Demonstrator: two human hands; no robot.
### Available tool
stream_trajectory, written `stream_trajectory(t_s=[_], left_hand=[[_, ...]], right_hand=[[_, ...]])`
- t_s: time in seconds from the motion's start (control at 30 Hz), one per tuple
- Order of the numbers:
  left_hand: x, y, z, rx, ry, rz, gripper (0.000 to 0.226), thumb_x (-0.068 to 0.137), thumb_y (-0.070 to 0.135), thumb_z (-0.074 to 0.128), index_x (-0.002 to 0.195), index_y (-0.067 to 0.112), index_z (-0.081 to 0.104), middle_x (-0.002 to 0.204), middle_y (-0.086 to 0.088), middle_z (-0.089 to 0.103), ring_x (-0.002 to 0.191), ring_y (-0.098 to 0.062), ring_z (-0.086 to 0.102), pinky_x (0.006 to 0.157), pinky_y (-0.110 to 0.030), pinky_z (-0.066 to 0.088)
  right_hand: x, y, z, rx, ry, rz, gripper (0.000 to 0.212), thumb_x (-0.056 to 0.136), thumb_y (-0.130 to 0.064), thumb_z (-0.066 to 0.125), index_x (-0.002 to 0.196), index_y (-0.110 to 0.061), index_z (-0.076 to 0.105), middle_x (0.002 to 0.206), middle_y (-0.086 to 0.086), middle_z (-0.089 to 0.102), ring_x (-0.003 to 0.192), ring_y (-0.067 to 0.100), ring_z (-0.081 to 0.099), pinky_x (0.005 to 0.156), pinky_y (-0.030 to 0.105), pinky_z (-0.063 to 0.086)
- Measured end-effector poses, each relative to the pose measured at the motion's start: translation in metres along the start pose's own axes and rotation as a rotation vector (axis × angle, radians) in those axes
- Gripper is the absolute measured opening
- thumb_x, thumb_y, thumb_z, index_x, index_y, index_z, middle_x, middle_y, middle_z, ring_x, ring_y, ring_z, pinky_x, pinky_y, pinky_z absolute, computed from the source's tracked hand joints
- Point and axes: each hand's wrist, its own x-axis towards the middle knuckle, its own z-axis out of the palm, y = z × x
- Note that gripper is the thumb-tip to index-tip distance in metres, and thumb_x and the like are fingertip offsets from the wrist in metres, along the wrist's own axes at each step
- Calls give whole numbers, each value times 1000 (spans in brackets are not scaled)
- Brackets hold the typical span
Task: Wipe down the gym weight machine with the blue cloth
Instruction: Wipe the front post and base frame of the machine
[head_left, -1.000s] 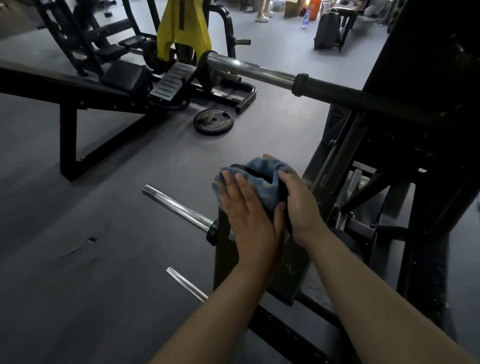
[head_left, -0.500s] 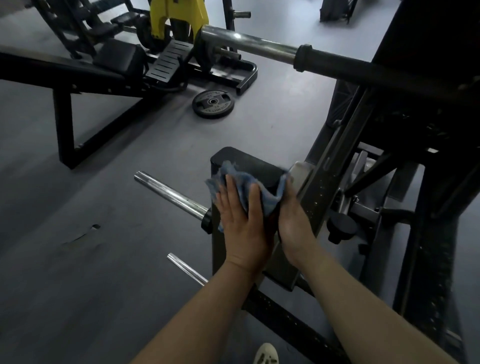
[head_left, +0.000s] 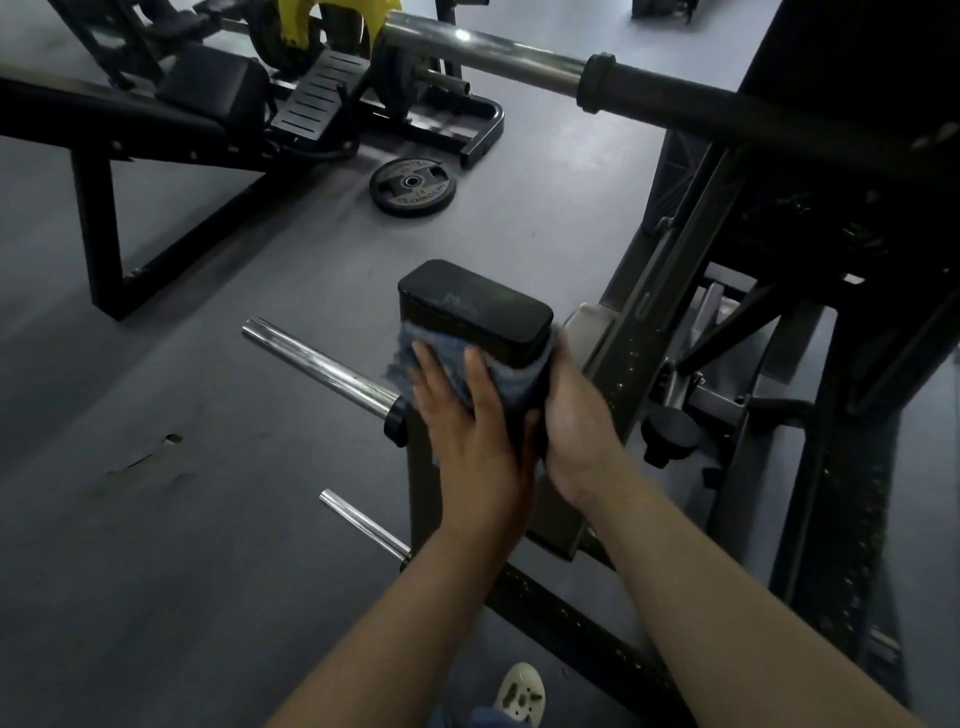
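In the middle of the frame a crumpled blue cloth (head_left: 467, 364) wraps the black upright machine post (head_left: 475, 304), its length running across. The left hand (head_left: 470, 441) presses it with straight fingers; the right hand (head_left: 574, 431) grips its right end.

My left hand (head_left: 470, 415) and right hand (head_left: 576, 431) press the cloth (head_left: 511, 376) around the post (head_left: 475, 306); bars (head_left: 319, 366) jut left, a weight plate (head_left: 413, 187) lies behind.

We see open grey floor (head_left: 218, 519) across the lower left of the frame. Two chrome pegs (head_left: 322, 366) jut left from the black post (head_left: 475, 306), and frame bars (head_left: 649, 322) crowd its right side.
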Motion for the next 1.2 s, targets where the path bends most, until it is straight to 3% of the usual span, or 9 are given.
stream_trajectory(t_s=[0.1,0.27,0.4,0.6,0.8,0.9,0.97,1.07,1.2], left_hand=[[21,6,-2,22,61,47,71,98,48,28,143,34,-25,150,-21,-11,142,-33,-10,115,-54,8],[-1,-27,10,111,60,207,92,91,35,51,145,28,-24,152,-3,-30,143,-27,-19,116,-50,2],[-45,-66,17,143,-84,198,87,94,46,43,146,25,-23,154,-12,-24,143,-34,-13,115,-54,9],[-66,-70,0,44,-303,-8,73,95,57,21,145,27,-23,150,1,-34,138,-49,8,102,-65,30],[-12,-39,-27,-194,-253,-194,73,80,78,4,136,42,-28,140,23,-41,140,-4,-20,117,-34,5],[25,-39,-40,-308,-211,-74,70,88,69,9,144,35,-16,151,9,-23,140,5,-13,114,-12,1],[42,-43,-48,-406,-223,-21,65,93,62,13,146,30,-8,155,1,-6,142,4,-4,115,-13,5],[68,-42,-57,-604,-263,-27,59,93,60,21,143,34,3,150,17,14,139,8,16,111,-11,18],[116,-43,-65,-631,-339,84,46,93,39,35,125,12,55,121,3,61,111,17,47,94,-5,36]], right_hand=[[5,-12,8,94,29,-89,49,101,-42,24,122,-15,58,111,-2,69,109,10,62,98,25,47],[6,22,6,-120,105,-56,45,98,-49,20,120,-29,54,95,-17,63,83,-11,59,79,6,46],[-1,57,-1,-226,121,205,58,96,-55,18,132,-24,52,130,1,56,125,14,48,97,21,34],[-23,74,-11,-308,22,334,65,98,-53,17,138,-9,45,138,13,50,128,23,45,98,25,33],[-27,74,29,-218,203,43,99,66,-84,27,150,-35,9,157,-8,15,143,12,20,117,36,21],[-27,64,46,-259,290,-264,66,90,-62,27,143,-41,-8,155,-16,-3,144,5,4,119,33,14],[-24,59,56,-396,411,-414,67,93,-56,26,145,-34,-9,158,-9,-4,144,2,1,120,34,10],[-14,57,69,-534,634,-588,63,95,-44,29,144,-27,-6,158,1,0,143,0,1,117,18,6],[6,48,89,-615,872,-789,63,96,-58,20,148,-36,-6,158,-4,-5,146,9,-1,118,31,11]])
